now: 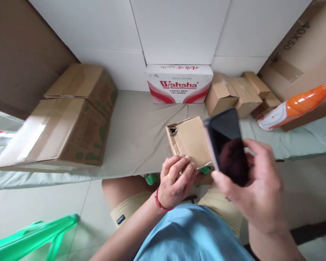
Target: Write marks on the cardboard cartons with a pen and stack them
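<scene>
My right hand (260, 181) is wrapped around a black smartphone (226, 145), raised with its dark screen tilted toward me. Below and left of the phone, a small brown cardboard box (192, 139) lies at the table's near edge. A torn hole (173, 131) shows at the far left corner of this box. The curled fingers of my left hand (178, 177) grip its near edge; the fingertips are partly hidden. A gold ring and a red bracelet are on that hand and wrist.
Two stacked-looking cartons (67, 123) stand on the left of the cloth-covered table (136, 119). A Wahaha water carton (179, 85) is at the back, beside several small boxes (244, 92). An orange-and-white bottle (296, 105) stands right. A green stool (40, 232) is on the floor.
</scene>
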